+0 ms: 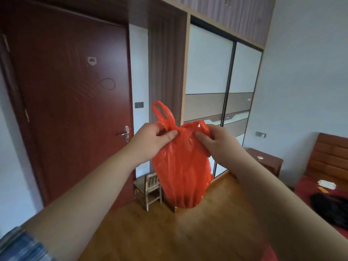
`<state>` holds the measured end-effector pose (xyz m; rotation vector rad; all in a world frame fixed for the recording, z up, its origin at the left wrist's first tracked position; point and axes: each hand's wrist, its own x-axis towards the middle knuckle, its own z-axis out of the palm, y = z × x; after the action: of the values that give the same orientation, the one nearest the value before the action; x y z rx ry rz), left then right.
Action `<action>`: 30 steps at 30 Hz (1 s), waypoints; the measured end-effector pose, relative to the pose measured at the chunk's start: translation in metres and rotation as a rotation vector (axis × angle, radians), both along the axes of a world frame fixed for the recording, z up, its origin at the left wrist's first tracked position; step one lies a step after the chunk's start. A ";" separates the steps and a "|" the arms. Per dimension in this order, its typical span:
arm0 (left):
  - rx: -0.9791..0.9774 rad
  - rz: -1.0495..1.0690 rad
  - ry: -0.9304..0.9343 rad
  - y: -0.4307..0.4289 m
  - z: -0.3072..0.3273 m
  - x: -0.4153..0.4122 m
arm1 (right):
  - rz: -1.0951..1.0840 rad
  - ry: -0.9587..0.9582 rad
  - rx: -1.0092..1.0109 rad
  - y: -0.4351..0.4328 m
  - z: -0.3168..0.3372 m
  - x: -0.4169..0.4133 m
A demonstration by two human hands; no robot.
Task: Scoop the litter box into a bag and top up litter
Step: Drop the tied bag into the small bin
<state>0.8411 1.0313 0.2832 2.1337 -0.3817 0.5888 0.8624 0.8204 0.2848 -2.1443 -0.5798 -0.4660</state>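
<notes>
An orange plastic bag is held up in mid-air between two hands and gripped at its gathered neck. The neck is pinched by the left hand, thumb pressed against curled fingers, and one handle loop stands up just above that hand. The other side of the neck is clasped by the right hand, with the second handle bunched against its fingers. The hands are kept near each other, parted only by the twisted plastic. The bag's full, rounded body hangs below both hands, clear of the wooden floor. Both forearms are stretched forward and angled inward toward the bag, and a blue striped sleeve is seen at the left elbow. A closed dark red door is seen behind the left hand, and a sliding-door wardrobe behind the right. A small wooden chair is seen below the left hand, partly hidden by the bag, and a nightstand beyond the right forearm.
</notes>
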 end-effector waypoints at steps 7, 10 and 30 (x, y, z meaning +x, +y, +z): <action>-0.060 0.090 0.004 0.133 -0.006 0.062 | 0.090 0.017 0.052 0.132 -0.007 0.071; -0.054 0.112 -0.009 0.171 -0.004 0.090 | 0.126 0.035 0.082 0.171 -0.007 0.101; 0.053 0.151 -0.058 0.232 0.022 0.422 | 0.168 -0.024 0.220 0.243 -0.009 0.449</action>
<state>1.2633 1.2628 0.3048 2.2130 -0.2718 0.7362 1.3111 1.0631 0.2759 -1.8665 -0.6840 -0.4415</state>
